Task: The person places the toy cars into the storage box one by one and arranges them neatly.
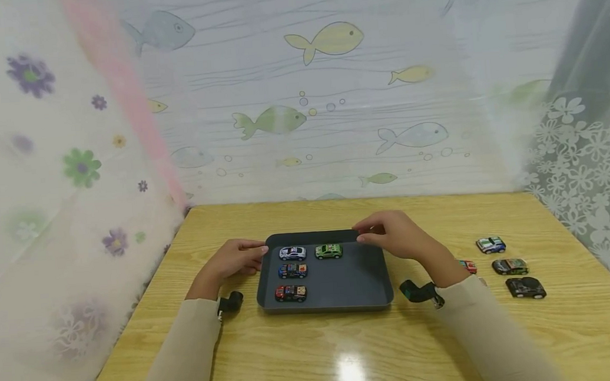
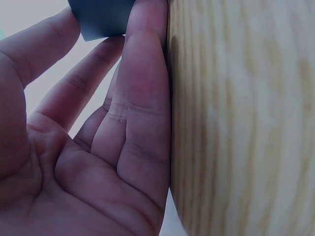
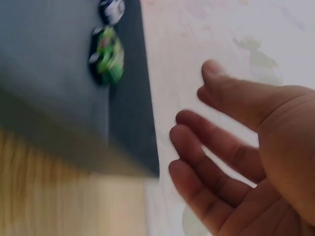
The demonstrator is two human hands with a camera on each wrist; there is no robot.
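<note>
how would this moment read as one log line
left hand: holds dark gray tray; right hand: by tray's far right corner; tray: four toy cars

You face a pale fish-print sheet beyond the far edge of the wood-grain table. Your left: flower-print sheet, pink band adjoining. Your right: grey, white-flowered curtain. White glare nearest you.

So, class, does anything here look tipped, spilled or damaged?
Nothing stands out: the four cars in the tray sit on their wheels, and no spill or damage shows. The right forearm partly hides a red car, so that one's unclear.
</note>
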